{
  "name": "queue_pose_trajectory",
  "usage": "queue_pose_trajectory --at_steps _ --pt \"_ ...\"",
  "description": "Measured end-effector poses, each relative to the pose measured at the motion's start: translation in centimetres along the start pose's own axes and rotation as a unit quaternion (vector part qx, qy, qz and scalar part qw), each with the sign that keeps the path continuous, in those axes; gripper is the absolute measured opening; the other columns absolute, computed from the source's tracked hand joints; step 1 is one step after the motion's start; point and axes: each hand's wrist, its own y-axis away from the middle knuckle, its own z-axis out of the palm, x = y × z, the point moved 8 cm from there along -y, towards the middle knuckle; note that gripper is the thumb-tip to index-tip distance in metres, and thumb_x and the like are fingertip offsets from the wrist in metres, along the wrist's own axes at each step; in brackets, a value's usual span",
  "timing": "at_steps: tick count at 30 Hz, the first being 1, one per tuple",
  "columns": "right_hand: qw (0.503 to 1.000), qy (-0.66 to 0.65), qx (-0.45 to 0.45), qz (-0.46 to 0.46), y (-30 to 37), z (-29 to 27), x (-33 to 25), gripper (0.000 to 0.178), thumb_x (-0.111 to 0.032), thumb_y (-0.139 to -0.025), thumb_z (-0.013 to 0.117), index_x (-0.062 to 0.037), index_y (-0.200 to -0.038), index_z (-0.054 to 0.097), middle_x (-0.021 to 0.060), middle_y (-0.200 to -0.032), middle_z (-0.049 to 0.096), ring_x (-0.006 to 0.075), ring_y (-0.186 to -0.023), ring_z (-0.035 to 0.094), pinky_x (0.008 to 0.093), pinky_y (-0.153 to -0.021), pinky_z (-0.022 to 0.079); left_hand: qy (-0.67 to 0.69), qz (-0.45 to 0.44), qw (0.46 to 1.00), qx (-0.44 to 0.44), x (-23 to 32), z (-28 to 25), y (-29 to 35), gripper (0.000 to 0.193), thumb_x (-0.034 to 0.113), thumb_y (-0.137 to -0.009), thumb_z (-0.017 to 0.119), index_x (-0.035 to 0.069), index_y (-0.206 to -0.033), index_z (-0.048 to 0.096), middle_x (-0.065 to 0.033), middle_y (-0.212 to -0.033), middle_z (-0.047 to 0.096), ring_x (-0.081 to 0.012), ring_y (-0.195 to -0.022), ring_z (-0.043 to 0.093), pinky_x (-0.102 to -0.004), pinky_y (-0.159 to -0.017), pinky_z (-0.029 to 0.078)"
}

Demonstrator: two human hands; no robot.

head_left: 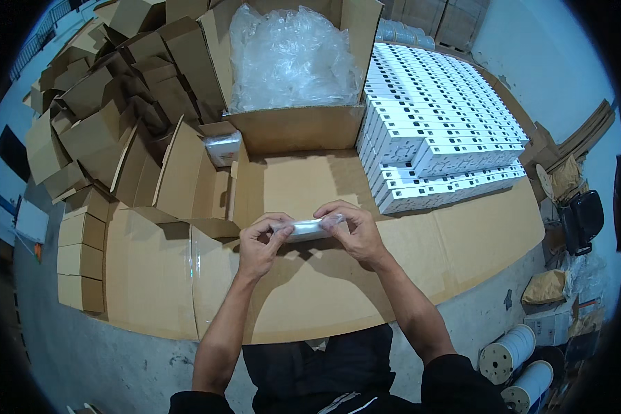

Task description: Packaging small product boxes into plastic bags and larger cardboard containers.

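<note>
Between both hands, above the cardboard-covered table (366,276), is a slim whitish item in a clear plastic bag (308,230). My left hand (259,245) pinches its left end between thumb and fingers. At the other end, my right hand (357,236) grips the plastic the same way. Just beyond my left hand stands an open small carton (210,186), with a plastic-wrapped packet (223,149) inside at its far end. A large open box (293,131) at the back holds a heap of clear plastic bags (293,62).
Stacked white block-shaped parts with dark square holes (441,117) fill the right back of the table. Open cartons (90,131) crowd the left, and closed small boxes (81,259) line the left edge. Cable spools (507,353) sit on the floor at lower right.
</note>
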Motion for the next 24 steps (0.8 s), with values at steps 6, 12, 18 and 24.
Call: queue_pose_trajectory --at_steps 6,12,18,24 --pt "0.995 -0.095 0.032 0.003 -0.3 0.5 1.2 0.019 -0.004 -0.096 0.068 -0.003 -0.082 0.055 0.0105 -0.11 0.065 0.0125 -0.098 0.059 0.0284 -0.085 0.048 0.068 0.011 0.996 0.051 -1.2 -0.2 0.0 0.009 0.003 -0.093 0.072 0.001 -0.09 0.064 -0.0053 -0.105 0.066 -0.0058 -0.086 0.057 -0.0217 -0.074 0.047" --pt "0.993 -0.107 0.049 0.024 -0.1 0.4 2.1 0.015 -0.002 -0.096 0.066 -0.004 -0.088 0.054 0.0087 -0.108 0.065 0.0106 -0.096 0.059 0.0271 -0.082 0.048 0.076 -0.011 0.992 0.1 -1.7 -0.3 0.0 0.017 0.005 -0.094 0.073 0.005 -0.091 0.056 -0.0045 -0.101 0.065 -0.005 -0.086 0.056 -0.0216 -0.076 0.047" --pt "0.99 -0.089 0.107 0.029 -0.3 0.1 2.7 0.02 -0.003 -0.093 0.07 0.0 -0.11 0.059 0.0101 -0.12 0.063 0.0131 -0.103 0.059 0.0307 -0.09 0.05 0.142 -0.037 0.983 0.114 -3.2 -0.3 -0.2 0.021 0.006 -0.095 0.073 0.007 -0.09 0.053 -0.0045 -0.102 0.065 -0.0063 -0.088 0.058 -0.0229 -0.08 0.048" --pt "0.987 0.025 -0.002 -0.159 0.0 -0.6 -2.1 0.042 -0.003 -0.085 0.074 -0.0072 -0.127 0.07 0.0102 -0.134 0.064 0.0214 -0.113 0.062 0.0337 -0.098 0.051 0.125 -0.045 0.983 0.129 -3.2 -0.3 0.1 0.021 0.008 -0.095 0.073 0.007 -0.09 0.053 -0.0037 -0.1 0.064 -0.0063 -0.088 0.057 -0.0225 -0.079 0.047"
